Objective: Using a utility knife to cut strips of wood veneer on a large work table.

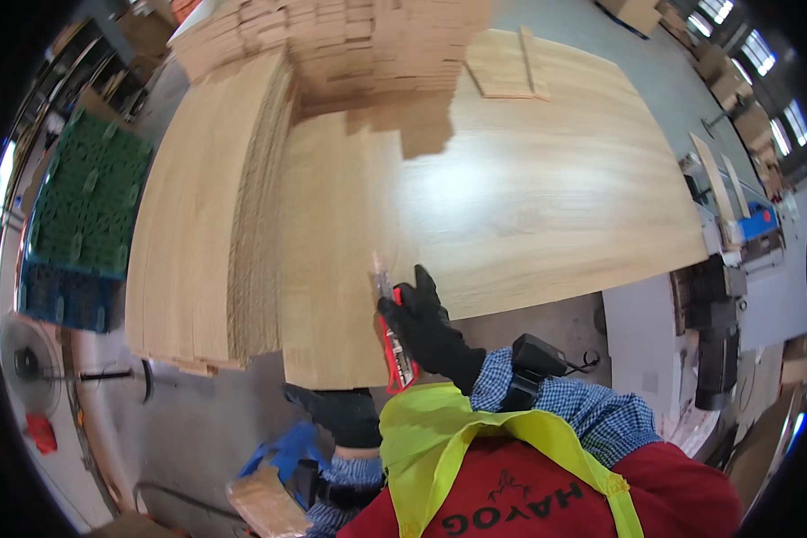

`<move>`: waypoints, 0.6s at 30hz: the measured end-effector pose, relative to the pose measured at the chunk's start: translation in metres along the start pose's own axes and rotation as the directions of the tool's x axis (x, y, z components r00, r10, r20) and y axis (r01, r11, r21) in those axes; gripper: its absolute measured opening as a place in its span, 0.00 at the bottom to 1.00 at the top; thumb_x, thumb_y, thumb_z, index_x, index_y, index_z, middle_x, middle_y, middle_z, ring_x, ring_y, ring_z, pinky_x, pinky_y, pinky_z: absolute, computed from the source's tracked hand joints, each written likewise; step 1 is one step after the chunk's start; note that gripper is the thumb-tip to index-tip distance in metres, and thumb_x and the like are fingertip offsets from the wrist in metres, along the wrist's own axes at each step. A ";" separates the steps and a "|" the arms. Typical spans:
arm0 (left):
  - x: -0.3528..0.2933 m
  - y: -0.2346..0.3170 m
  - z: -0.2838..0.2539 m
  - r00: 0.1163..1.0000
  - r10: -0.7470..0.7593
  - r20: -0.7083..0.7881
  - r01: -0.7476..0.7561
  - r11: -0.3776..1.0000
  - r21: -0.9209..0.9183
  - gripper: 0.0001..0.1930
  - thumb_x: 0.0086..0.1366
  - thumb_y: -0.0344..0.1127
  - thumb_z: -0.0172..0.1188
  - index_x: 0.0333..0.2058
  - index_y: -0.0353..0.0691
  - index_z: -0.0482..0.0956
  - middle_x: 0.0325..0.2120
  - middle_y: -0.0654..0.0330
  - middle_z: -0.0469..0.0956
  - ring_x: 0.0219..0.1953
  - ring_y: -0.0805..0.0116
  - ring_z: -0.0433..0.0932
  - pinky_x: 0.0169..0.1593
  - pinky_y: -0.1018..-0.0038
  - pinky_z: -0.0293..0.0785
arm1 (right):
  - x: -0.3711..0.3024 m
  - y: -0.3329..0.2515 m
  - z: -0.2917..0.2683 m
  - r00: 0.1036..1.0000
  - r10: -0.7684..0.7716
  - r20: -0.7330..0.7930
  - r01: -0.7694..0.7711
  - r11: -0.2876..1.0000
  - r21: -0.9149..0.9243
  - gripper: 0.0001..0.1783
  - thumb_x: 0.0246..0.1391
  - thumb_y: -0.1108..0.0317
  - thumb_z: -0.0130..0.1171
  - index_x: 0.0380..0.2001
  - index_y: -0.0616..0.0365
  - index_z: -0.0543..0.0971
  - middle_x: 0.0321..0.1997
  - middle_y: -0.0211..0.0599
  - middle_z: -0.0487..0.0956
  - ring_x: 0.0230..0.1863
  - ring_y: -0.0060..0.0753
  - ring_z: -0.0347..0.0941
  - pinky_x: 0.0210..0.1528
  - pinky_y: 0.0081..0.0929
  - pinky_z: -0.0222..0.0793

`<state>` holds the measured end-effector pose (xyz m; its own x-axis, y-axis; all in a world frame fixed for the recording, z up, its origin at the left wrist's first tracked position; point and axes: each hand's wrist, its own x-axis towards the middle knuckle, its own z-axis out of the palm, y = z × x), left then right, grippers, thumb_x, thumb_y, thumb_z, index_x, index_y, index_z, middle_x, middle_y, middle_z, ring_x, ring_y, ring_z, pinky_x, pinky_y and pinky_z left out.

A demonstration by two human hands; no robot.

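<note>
A large wood-grain board [547,197] lies flat in front of me. My right hand [421,327], in a black glove, is closed around a long red-edged tool [399,354] with a pale, narrow tip, which looks like a utility knife. One finger stretches forward over the board, and the tip points away from me, close to the wood surface. My left hand [336,417], also gloved in black, is by the near edge of a narrower board section [332,269]. Its visible fingers stretch to the left and it holds nothing I can see.
A stack of long wood-grain panels [197,215] stands at the left, and a tall stack of cut pieces [359,45] at the back. Green plastic pallets [90,197] and a fan [29,363] are further left. A white-topped bench [641,350] is at the right.
</note>
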<state>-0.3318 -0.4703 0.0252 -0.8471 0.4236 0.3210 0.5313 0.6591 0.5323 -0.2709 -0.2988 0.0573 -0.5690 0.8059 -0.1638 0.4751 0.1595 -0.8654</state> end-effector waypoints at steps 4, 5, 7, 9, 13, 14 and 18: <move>-0.012 -0.098 0.100 0.951 -0.253 0.180 0.307 0.852 -0.425 0.37 0.70 0.57 0.39 0.66 0.36 0.47 0.66 0.51 0.52 0.68 0.56 0.51 0.70 0.58 0.41 | 0.021 -0.002 -0.004 0.999 -0.031 -0.009 0.031 0.999 -0.044 0.21 0.58 0.45 0.50 0.39 0.51 0.74 0.64 0.75 0.51 0.63 0.77 0.48 0.64 0.60 0.46; -0.008 -0.089 0.107 0.923 -0.310 0.230 0.382 0.822 -0.422 0.36 0.70 0.56 0.39 0.66 0.36 0.47 0.65 0.51 0.53 0.66 0.56 0.52 0.69 0.58 0.43 | 0.029 0.007 -0.005 0.999 -0.037 0.007 0.038 0.995 -0.087 0.22 0.57 0.44 0.50 0.39 0.53 0.73 0.59 0.69 0.62 0.59 0.71 0.57 0.63 0.58 0.48; 0.001 -0.071 0.114 0.951 -0.236 0.198 0.288 0.912 -0.294 0.35 0.69 0.55 0.39 0.66 0.37 0.49 0.63 0.51 0.55 0.63 0.56 0.54 0.67 0.58 0.46 | 0.045 0.024 0.012 0.997 0.030 -0.066 -0.025 0.996 0.084 0.21 0.58 0.50 0.53 0.40 0.57 0.74 0.41 0.54 0.76 0.49 0.57 0.70 0.63 0.55 0.51; 0.016 -0.063 0.114 0.954 -0.216 0.207 0.260 0.941 -0.219 0.34 0.69 0.55 0.40 0.65 0.37 0.50 0.62 0.51 0.58 0.61 0.56 0.56 0.65 0.58 0.49 | 0.046 0.005 0.010 0.983 -0.177 -0.048 0.178 0.984 0.020 0.27 0.58 0.47 0.52 0.51 0.58 0.72 0.53 0.63 0.70 0.59 0.69 0.58 0.65 0.59 0.47; 0.022 -0.017 0.121 0.945 -0.193 0.265 0.235 0.962 -0.138 0.32 0.69 0.53 0.40 0.64 0.38 0.53 0.58 0.51 0.62 0.55 0.56 0.61 0.61 0.58 0.55 | 0.059 -0.012 -0.029 0.945 0.085 0.316 -0.087 0.996 -0.008 0.41 0.60 0.37 0.43 0.63 0.60 0.60 0.71 0.60 0.47 0.72 0.58 0.42 0.71 0.44 0.37; 0.021 0.000 0.124 0.943 -0.180 0.281 0.226 0.964 -0.139 0.31 0.69 0.52 0.40 0.64 0.38 0.54 0.57 0.51 0.63 0.54 0.56 0.62 0.60 0.59 0.56 | 0.057 -0.014 -0.058 0.905 0.092 0.415 -0.155 0.980 0.121 0.43 0.60 0.36 0.42 0.65 0.60 0.57 0.72 0.58 0.46 0.73 0.54 0.40 0.72 0.42 0.35; 0.004 0.080 0.148 0.901 -0.105 0.422 0.202 0.960 -0.193 0.29 0.69 0.50 0.41 0.63 0.39 0.57 0.53 0.51 0.67 0.48 0.56 0.67 0.55 0.59 0.62 | 0.030 0.042 -0.166 0.947 0.001 0.322 -0.275 0.525 0.806 0.18 0.63 0.48 0.48 0.33 0.51 0.65 0.23 0.31 0.69 0.22 0.22 0.65 0.25 0.27 0.68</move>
<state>-0.2902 -0.3242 -0.0468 -0.8126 0.5747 -0.0973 0.3361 0.5984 0.7273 -0.1560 -0.1734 0.0945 -0.7544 0.5795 -0.3085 -0.1352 -0.5970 -0.7908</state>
